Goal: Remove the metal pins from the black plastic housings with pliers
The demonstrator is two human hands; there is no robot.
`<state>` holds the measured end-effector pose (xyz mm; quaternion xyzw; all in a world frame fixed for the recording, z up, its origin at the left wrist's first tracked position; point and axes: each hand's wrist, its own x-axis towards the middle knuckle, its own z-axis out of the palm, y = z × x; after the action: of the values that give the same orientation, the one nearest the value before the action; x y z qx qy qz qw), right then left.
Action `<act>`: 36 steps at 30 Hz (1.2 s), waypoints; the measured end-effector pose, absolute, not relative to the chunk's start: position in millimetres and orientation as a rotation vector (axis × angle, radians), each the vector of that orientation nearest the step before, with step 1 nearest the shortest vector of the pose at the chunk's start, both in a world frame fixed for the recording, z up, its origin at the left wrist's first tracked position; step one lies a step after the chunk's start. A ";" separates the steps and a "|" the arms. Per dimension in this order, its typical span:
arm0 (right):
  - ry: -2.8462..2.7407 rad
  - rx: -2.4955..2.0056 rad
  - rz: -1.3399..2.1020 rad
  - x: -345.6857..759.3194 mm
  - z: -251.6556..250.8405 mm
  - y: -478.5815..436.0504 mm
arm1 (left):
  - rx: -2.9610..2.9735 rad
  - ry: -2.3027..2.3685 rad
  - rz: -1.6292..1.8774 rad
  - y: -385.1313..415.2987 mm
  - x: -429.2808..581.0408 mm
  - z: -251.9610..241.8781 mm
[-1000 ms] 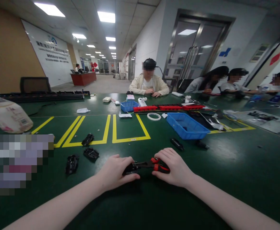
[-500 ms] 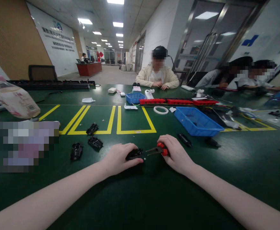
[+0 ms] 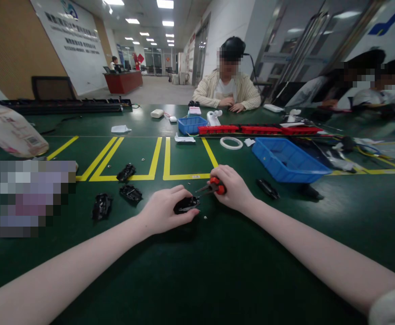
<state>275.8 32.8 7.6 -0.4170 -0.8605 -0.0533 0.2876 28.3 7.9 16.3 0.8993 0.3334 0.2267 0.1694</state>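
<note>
My left hand (image 3: 168, 208) grips a small black plastic part (image 3: 186, 205) between thumb and fingers, low over the green table. Closed around red handles, my right hand (image 3: 233, 187) holds a pair of needle-nose pliers (image 3: 217, 186), whose jaws point left at the far end of that part. Whether the tips touch it I cannot tell. A tiny pale piece (image 3: 205, 217) lies on the table just right of my left thumb. Left of my left hand rest three similar black parts: an upper one (image 3: 126, 172), a middle one (image 3: 131, 193) and a lower one (image 3: 102, 206).
A large blue bin (image 3: 290, 164) stands to the right, with a black part (image 3: 268, 188) in front of it. Further back are a white ring (image 3: 231, 143), a small blue bin (image 3: 192, 125) and red strips (image 3: 261, 130). A person (image 3: 229, 85) sits opposite. A bottle (image 3: 13, 131) lies left.
My right hand and the pliers have moved left and away from me, bringing the jaws close to the black part. My left hand keeps its hold. The whole view has shifted slightly.
</note>
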 end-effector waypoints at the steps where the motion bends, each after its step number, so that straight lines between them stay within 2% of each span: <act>1: -2.308 -1.118 -0.146 277.7 8.2 30.5 | 2.559 0.955 0.656 6.9 27.4 16.3; 11: -2.384 -1.140 -0.244 275.9 6.0 31.4 | 2.608 0.981 0.751 9.3 26.6 11.4; 23: -2.496 -0.972 -0.366 275.1 3.7 33.2 | 2.672 0.958 0.662 9.1 27.3 9.4; 36: -2.590 -1.007 -0.403 273.4 9.0 29.4 | 2.672 1.008 0.616 9.3 27.4 10.1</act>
<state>273.4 29.4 9.0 -0.3538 -0.9095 -0.1414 0.1661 27.4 9.3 10.1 0.9090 0.3430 0.2097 0.1096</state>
